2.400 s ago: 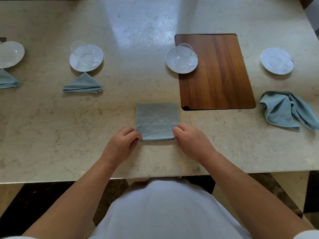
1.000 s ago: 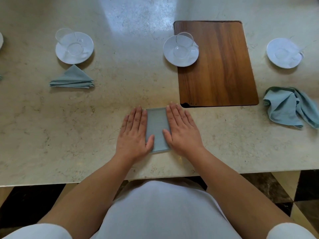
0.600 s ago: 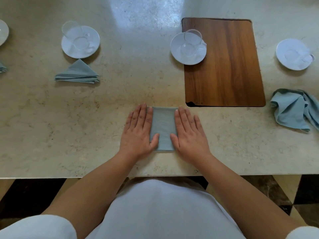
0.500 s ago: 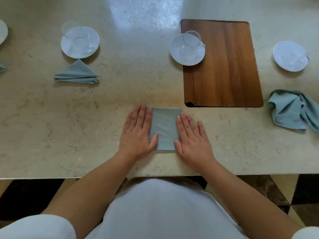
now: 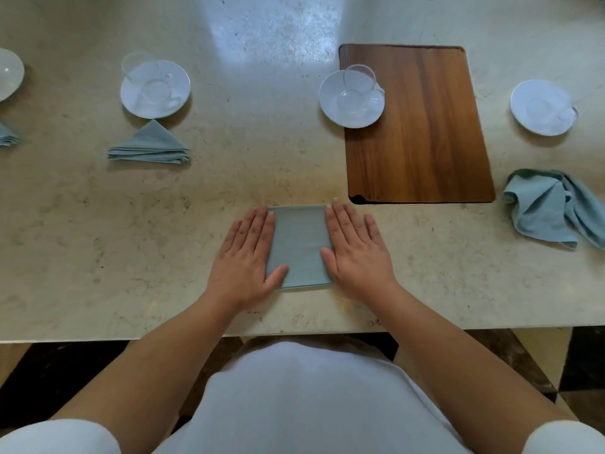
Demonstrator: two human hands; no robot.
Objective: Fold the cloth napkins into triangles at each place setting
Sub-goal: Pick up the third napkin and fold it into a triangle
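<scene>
A pale blue napkin (image 5: 299, 245), folded into a square, lies flat near the table's front edge. My left hand (image 5: 247, 257) presses palm-down on its left side, fingers spread and straight. My right hand (image 5: 355, 252) presses palm-down on its right side the same way. Neither hand grips the cloth. A napkin folded into a triangle (image 5: 150, 144) lies below the left saucer. Another folded napkin (image 5: 6, 136) shows partly at the left border. A crumpled, unfolded napkin (image 5: 553, 208) lies at the right.
Saucers with clear glass cups stand along the back: one at left (image 5: 155, 88), one at the middle (image 5: 352, 98) overlapping a wooden inset board (image 5: 422, 126), one at right (image 5: 541, 108). A further saucer (image 5: 8, 73) is cut off at far left. The marble table edge (image 5: 294, 332) runs close to my body.
My hands went from pinching the napkin's near corners to lying flat on it. They have since slid outward toward its left and right edges, uncovering more of the middle.
</scene>
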